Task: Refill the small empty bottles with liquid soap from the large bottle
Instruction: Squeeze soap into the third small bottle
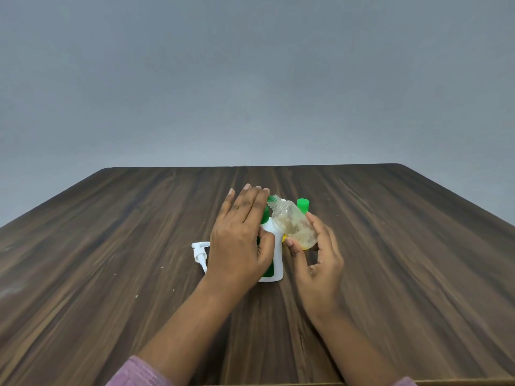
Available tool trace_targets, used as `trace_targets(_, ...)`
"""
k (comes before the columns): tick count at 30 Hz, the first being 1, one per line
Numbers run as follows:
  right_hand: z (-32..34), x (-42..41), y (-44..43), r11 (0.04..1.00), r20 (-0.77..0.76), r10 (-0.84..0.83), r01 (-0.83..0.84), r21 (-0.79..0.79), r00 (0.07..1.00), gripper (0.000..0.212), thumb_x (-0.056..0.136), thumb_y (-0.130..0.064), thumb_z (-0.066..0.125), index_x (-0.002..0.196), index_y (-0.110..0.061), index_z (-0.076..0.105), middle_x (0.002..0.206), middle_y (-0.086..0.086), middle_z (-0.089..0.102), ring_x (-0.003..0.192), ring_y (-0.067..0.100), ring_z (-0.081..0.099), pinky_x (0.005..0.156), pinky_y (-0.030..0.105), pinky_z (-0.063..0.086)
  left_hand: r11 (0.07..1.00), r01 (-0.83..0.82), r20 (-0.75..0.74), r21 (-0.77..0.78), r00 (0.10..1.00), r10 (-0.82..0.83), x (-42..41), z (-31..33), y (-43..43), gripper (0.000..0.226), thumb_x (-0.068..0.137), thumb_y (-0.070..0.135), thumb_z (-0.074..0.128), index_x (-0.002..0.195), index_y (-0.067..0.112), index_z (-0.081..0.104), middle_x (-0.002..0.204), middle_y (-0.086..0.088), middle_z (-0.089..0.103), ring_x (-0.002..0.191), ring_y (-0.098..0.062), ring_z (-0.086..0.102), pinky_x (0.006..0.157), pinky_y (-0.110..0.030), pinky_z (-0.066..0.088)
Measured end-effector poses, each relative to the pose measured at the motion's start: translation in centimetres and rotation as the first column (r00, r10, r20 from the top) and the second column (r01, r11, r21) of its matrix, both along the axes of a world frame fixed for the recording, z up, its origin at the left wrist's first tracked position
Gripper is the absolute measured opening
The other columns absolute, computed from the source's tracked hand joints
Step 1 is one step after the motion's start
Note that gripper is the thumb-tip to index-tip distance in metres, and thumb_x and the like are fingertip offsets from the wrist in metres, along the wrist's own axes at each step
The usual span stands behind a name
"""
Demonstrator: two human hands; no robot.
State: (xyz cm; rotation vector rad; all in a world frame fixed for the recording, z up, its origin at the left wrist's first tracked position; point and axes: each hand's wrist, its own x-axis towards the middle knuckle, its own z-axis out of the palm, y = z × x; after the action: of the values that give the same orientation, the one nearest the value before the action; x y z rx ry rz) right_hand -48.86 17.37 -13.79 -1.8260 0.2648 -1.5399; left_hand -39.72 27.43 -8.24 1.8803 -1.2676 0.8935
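Pinching the small bottle [292, 221] tilted at frame centre, right hand [320, 260] looked secure; left hand [239, 238] lay straight-fingered on the large bottle [278, 260], needing, I reckoned, a proper grip before pouring.

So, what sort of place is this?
Probably a plain indoor tabletop set-up, perhaps staged for recording: a dark wood-grain table, a bare grey wall behind, and soap things on it: large white bottle, small clear bottle, loose pump head.
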Motion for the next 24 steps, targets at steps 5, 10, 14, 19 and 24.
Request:
trace_targets(5,0.2,0.1,0.2,0.999,0.013,0.033,-0.033,0.013,0.999,0.044,0.088,-0.017,0.063,0.129,-0.008,0.053,0.119,0.004,0.059,0.111,0.007,0.058,0.086,0.015,0.049,1.0,0.001,0.032,-0.004,0.999,-0.001,-0.2,0.8,0.2,0.055,0.079,0.017,0.039,0.13,0.001,0.055,0.131,-0.011,0.058,0.129,-0.024,0.048,0.114,-0.041,0.025)
trace_targets(10,0.3,0.5,0.2,1.0,0.022,0.024,-0.024,0.002,0.999,0.044,0.089,-0.02,0.065,0.129,-0.006,0.053,0.118,0.004,0.06,0.11,0.007,0.058,0.086,0.016,0.05,1.0,-0.015,0.041,0.011,0.999,0.015,0.0,1.1,0.2,0.056,0.079,0.018,0.039,0.13,0.0,0.055,0.132,-0.011,0.058,0.129,-0.025,0.048,0.113,-0.042,0.027)
trace_targets(14,0.1,0.5,0.0,1.0,0.005,-0.002,0.002,0.003,1.0,0.044,0.088,-0.017,0.065,0.129,-0.006,0.053,0.12,0.005,0.059,0.111,0.006,0.057,0.087,0.015,0.049,0.999,-0.037,0.025,0.021,0.999,0.037,-0.2,0.6,0.0,0.056,0.079,0.018,0.039,0.129,-0.001,0.056,0.13,-0.013,0.059,0.128,-0.027,0.049,0.113,-0.04,0.025)
trace_targets(19,0.3,0.5,0.2,1.0,0.025,0.013,-0.013,0.006,1.0,0.042,0.089,-0.023,0.063,0.129,-0.015,0.051,0.118,0.001,0.058,0.11,0.004,0.057,0.085,0.014,0.049,0.999,-0.036,0.042,0.03,0.999,0.035,-0.1,0.8,0.3,0.056,0.079,0.018,0.038,0.129,0.0,0.056,0.13,-0.012,0.059,0.127,-0.026,0.05,0.113,-0.043,0.025)
trace_targets(24,0.6,0.6,0.2,1.0,0.042,0.009,-0.008,-0.004,0.999,0.043,0.088,-0.016,0.065,0.129,-0.014,0.051,0.119,0.001,0.058,0.111,0.005,0.057,0.085,0.017,0.05,0.999,-0.029,0.071,0.018,0.997,0.028,0.1,1.8,0.3,0.053,0.079,0.019,0.039,0.123,0.0,0.061,0.125,-0.012,0.062,0.123,-0.025,0.054,0.11,-0.047,0.032)
